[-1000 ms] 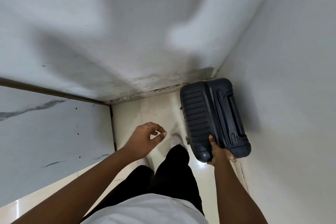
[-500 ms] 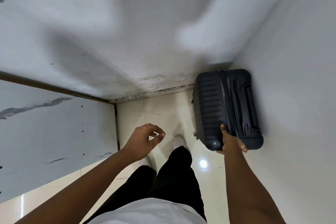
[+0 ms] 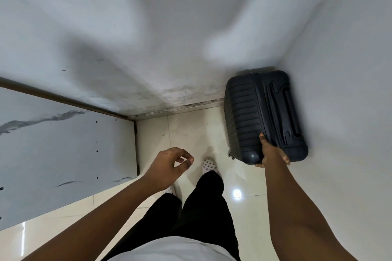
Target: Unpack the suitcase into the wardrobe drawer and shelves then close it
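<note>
A closed black hard-shell suitcase [image 3: 254, 116] stands upright in the corner where the two white walls meet, its ribbed side facing left and its recessed handle on top. My right hand [image 3: 272, 154] grips its near top corner, thumb on the ribbed face and fingers over the top edge. My left hand [image 3: 169, 165] hangs in the air left of the suitcase, above my feet, fingers loosely curled with nothing in them. No wardrobe interior, drawer or shelf is in view.
A white marbled panel [image 3: 63, 154] with small holes stands at the left, its dark edge against the far wall [image 3: 148, 38]. A white wall [image 3: 350, 112] runs along the right. Glossy cream floor tiles [image 3: 186, 131] lie between, with my black-trousered legs and white shoes.
The suitcase has shifted to the right and back, closer into the corner against the right wall, with my right hand still gripping it. My left hand has barely moved.
</note>
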